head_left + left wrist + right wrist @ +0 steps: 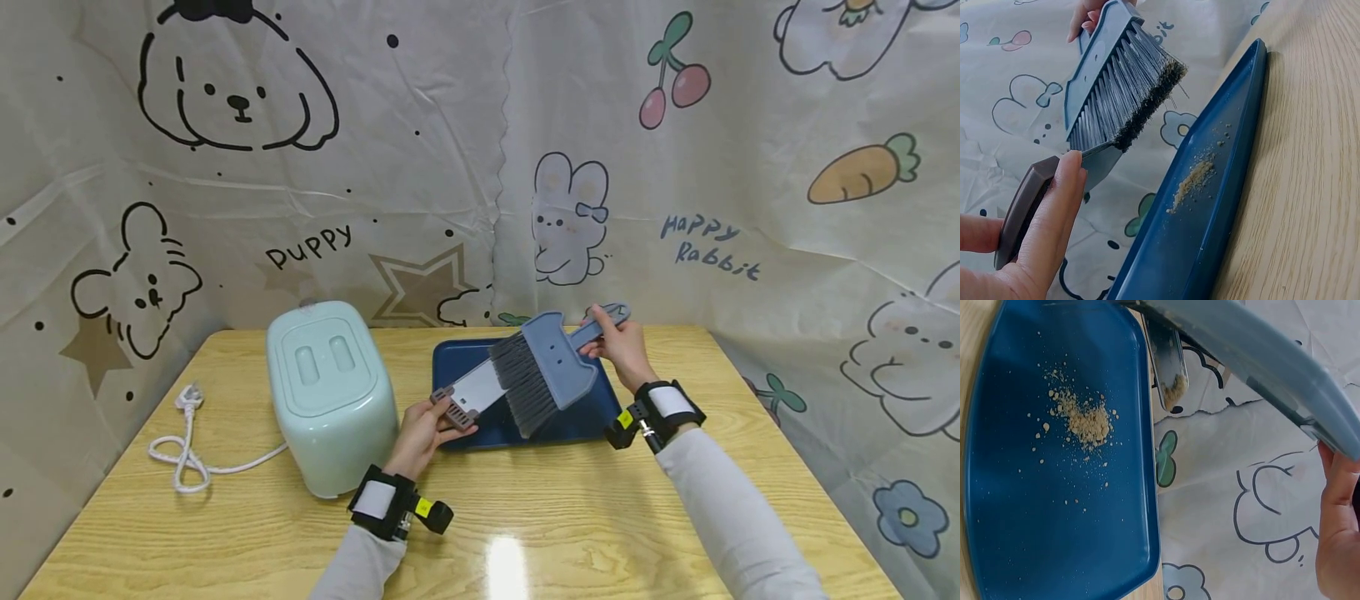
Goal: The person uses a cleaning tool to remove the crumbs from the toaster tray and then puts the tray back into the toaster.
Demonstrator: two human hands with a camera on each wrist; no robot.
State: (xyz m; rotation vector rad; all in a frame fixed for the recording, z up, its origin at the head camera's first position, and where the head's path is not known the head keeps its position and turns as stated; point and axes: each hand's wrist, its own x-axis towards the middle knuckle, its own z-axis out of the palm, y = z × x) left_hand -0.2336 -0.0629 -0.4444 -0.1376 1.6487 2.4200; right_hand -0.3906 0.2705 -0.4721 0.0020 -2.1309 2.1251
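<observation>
My left hand [418, 435] pinches the brown slotted handle of a flat metal crumb tray [478, 390] between thumb and fingers. Crumbs [1174, 392] cling at the far end of that tray in the right wrist view. The handle of a blue-grey hand brush [558, 358] is gripped by my right hand [624, 346], and its dark bristles overlap the metal tray in the head view. Both are held above a dark blue serving tray [455, 358]. A small heap of tan crumbs [1088, 422] lies scattered on the blue tray's surface.
A mint-green toaster [330, 400] with a closed lid stands left of the blue tray. Its white cord and plug [189, 400] lie looped on the wooden table [547, 517]. A printed curtain [450, 125] hangs behind the table.
</observation>
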